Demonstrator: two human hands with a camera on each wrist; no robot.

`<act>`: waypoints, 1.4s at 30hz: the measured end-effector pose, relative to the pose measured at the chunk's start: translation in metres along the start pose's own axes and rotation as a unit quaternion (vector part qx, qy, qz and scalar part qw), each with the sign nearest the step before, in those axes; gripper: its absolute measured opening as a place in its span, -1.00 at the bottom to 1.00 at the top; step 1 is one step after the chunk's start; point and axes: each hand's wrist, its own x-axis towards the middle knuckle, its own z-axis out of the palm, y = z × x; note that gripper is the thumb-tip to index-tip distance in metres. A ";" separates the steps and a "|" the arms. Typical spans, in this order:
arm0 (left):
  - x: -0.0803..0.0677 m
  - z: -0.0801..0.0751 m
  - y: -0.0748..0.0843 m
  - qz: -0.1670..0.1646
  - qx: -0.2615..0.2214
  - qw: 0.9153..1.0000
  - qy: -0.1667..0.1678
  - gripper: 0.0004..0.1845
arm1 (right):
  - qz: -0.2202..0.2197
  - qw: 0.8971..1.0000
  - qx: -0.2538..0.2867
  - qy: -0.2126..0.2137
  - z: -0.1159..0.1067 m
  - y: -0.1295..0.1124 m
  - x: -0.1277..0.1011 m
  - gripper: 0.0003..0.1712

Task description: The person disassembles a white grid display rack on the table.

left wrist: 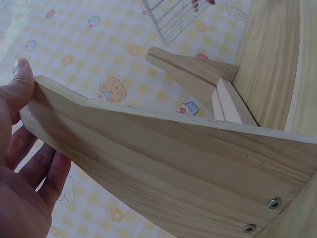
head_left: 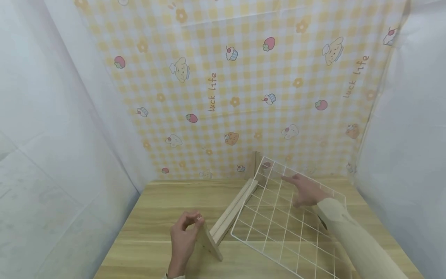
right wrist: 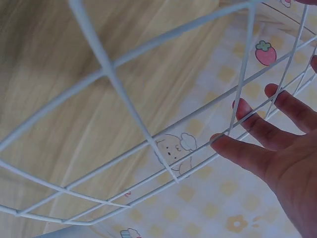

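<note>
My left hand (head_left: 184,234) pinches the upper end of a pale wooden side board (left wrist: 163,153), thumb on one side and fingers on the other. Two metal screws (left wrist: 274,203) show near the board's base. Wooden slats (head_left: 233,211) run from this board to a second upright board (head_left: 253,166) at the back. On the right, my right hand (head_left: 308,192) holds a white wire grid (right wrist: 107,71), its fingers (right wrist: 247,153) lying against the wires near one edge. The grid slants beside the wooden frame, its left corner close to the slats.
A wood-grain tabletop (head_left: 156,209) lies under everything. Behind it hangs a yellow checked cloth (head_left: 244,77) with printed cartoons. White sheeting (head_left: 69,116) closes the left side, and more white sheeting (head_left: 411,116) the right.
</note>
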 end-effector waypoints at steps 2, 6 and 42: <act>-0.002 0.001 0.001 -0.003 0.000 1.000 0.004 -0.79 | 0.008 1.000 0.006 -0.012 0.003 -0.001 -0.001 0.23; -0.008 0.003 0.007 -0.001 -0.009 1.000 0.013 -0.77 | 0.005 0.999 0.014 -0.034 0.011 -0.002 -0.003 0.18; -0.040 0.038 0.006 0.275 0.074 0.956 0.066 -0.74 | 0.021 0.994 -0.068 -0.079 0.057 0.011 0.021 0.18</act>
